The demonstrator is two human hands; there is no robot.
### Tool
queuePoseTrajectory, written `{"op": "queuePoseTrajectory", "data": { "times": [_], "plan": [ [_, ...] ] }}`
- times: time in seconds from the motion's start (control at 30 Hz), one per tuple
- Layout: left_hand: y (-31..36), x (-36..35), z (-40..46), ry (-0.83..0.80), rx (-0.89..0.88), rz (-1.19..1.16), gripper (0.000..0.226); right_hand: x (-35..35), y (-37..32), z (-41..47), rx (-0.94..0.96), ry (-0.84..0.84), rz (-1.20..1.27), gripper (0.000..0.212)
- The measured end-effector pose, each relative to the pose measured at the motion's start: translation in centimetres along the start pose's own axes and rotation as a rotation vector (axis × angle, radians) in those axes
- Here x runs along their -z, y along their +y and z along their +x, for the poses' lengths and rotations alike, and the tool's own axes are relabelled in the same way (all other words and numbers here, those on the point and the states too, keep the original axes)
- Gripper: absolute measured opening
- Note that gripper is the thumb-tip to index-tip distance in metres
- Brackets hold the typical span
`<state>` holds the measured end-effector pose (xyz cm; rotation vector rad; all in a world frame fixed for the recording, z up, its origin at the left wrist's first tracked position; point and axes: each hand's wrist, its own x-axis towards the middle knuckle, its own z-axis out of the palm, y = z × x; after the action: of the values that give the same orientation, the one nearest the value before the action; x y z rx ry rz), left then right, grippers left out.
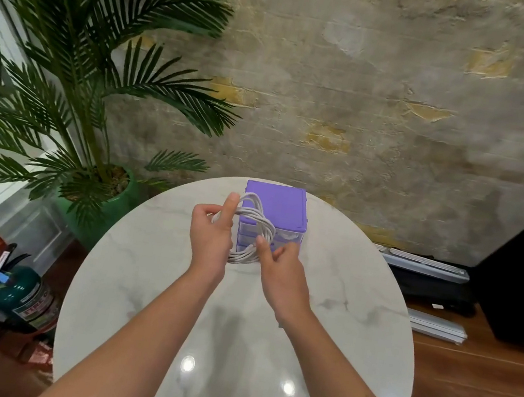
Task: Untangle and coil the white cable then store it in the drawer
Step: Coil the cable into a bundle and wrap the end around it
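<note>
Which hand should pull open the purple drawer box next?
Probably the right hand. It sits just in front of the purple drawer box and only pinches the white cable, while the left hand has the coil looped around its fingers.

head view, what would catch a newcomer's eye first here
Most striking is the bundle of white cable held up between the left hand and right hand at the middle of the round marble table. Right behind it stands a purple drawer unit, and a potted palm fills the left.
</note>
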<state>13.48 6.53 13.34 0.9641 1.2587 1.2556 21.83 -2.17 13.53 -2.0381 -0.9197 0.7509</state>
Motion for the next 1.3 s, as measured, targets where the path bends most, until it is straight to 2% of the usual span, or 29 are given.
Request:
{"op": "queuePoseTrajectory", "data": {
  "times": [0.1, 0.17, 0.3, 0.4, 0.47, 0.57, 0.67, 0.7, 0.77, 0.83, 0.93, 1.07, 1.13, 1.2, 1.3],
  "plan": [
    [0.0, 0.1, 0.2, 0.014, -0.024, -0.008, 0.051, 0.1, -0.3, -0.2, 0.074, -0.028, -0.236, 0.054],
    [0.2, 0.0, 0.3, 0.028, -0.03, -0.011, 0.048, 0.1, -0.5, -0.4, 0.132, -0.016, -0.304, 0.053],
    [1.3, 0.0, 1.1, 0.059, -0.04, -0.041, 0.053, -0.7, -0.1, -1.4, 0.258, -0.021, -0.39, 0.044],
    [2.2, 0.3, 2.1, 0.069, -0.061, -0.023, 0.047, -1.4, 1.1, -3.0, 0.386, 0.011, -0.406, 0.037],
    [2.4, 0.4, 2.3, 0.037, -0.067, -0.016, 0.041, -1.3, 2.0, -3.0, 0.404, 0.038, -0.38, 0.034],
    [2.3, 0.5, 1.7, -0.053, -0.024, -0.049, 0.036, -0.7, 2.5, -1.9, 0.298, -0.008, -0.206, 0.034],
    [2.2, 0.6, 1.0, -0.188, 0.035, -0.173, 0.036, -0.3, 1.4, -1.4, 0.116, -0.104, 0.296, 0.013],
    [2.2, 0.6, 0.6, -0.239, 0.057, -0.201, 0.035, -0.1, 0.8, -1.2, 0.077, -0.116, 0.436, 0.013],
    [2.0, 0.7, -0.1, -0.334, 0.088, -0.199, 0.031, 0.0, 0.0, -0.9, 0.052, -0.103, 0.514, 0.023],
    [1.8, 1.1, -0.6, -0.41, 0.125, -0.194, 0.025, -0.1, -0.1, -0.4, 0.064, -0.045, 0.382, 0.024],
    [1.9, 1.9, -0.7, -0.505, 0.25, -0.201, 0.022, 0.4, 0.8, 0.0, 0.138, 0.035, 0.045, 0.024],
    [2.2, 2.2, -0.8, -0.591, 0.414, -0.218, 0.048, 1.1, 1.4, -0.1, 0.205, 0.062, -0.239, 0.024],
    [2.3, 2.0, -0.9, -0.599, 0.435, -0.202, 0.046, 1.2, 1.3, -0.3, 0.23, 0.069, -0.3, 0.025],
    [2.2, 1.8, -1.0, -0.585, 0.441, -0.161, 0.031, 1.2, 1.2, -0.5, 0.247, 0.082, -0.355, 0.029],
    [1.4, 1.5, -1.4, -0.547, 0.358, 0.018, 0.025, 1.4, 1.4, -0.3, 0.274, 0.1, -0.488, 0.035]
  ]
}}
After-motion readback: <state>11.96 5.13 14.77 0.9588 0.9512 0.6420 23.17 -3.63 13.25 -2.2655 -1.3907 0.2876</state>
